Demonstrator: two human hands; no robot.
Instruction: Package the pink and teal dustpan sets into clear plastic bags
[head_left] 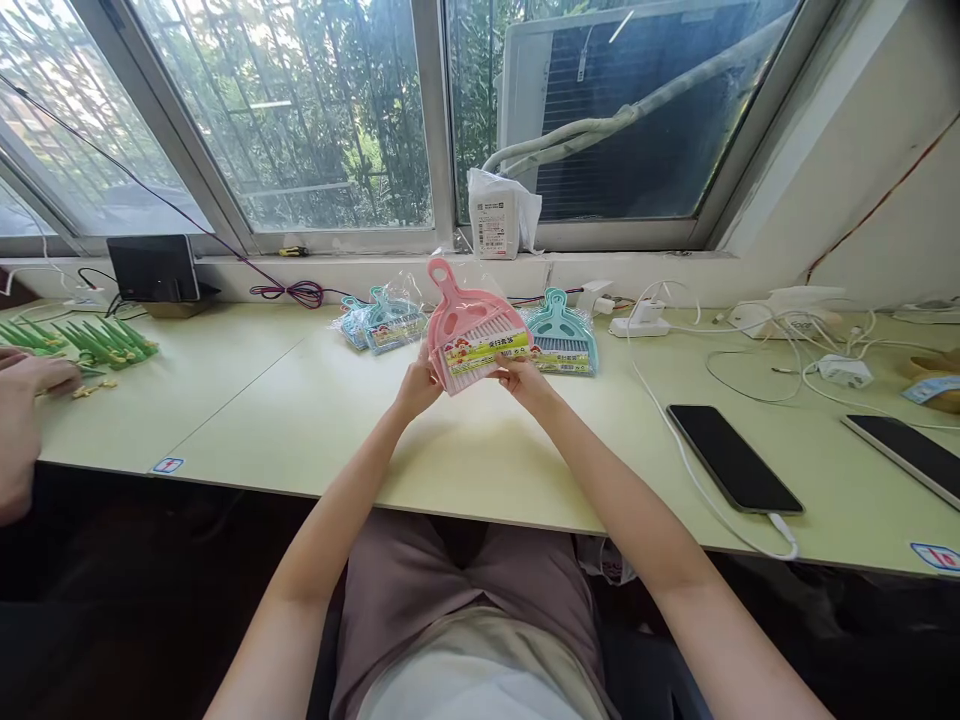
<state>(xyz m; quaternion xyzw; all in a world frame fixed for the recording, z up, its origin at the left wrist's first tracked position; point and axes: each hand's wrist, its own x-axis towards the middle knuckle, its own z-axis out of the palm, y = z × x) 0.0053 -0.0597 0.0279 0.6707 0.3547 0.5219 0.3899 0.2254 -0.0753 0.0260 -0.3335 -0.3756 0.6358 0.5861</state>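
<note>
Between my two hands I hold up a pink mini dustpan and brush set [480,315] with a printed yellow-green label, its looped handle tilted up to the left. My left hand [420,385] is closed on its lower left edge. At its lower right edge, my right hand [525,382] grips it with fingers near the label. Just behind on the right lies a teal dustpan and brush set [562,335] with a similar label. To the left behind my hands are blue dustpan sets [386,320] in clear plastic wrapping.
Two phones lie on the right, a cabled phone [735,458] and another phone [907,450]. White cables and a power strip [639,320] sit behind them. At far left, another person's hand [37,375] is beside green plastic pieces [105,340]. A white box [495,222] stands on the sill.
</note>
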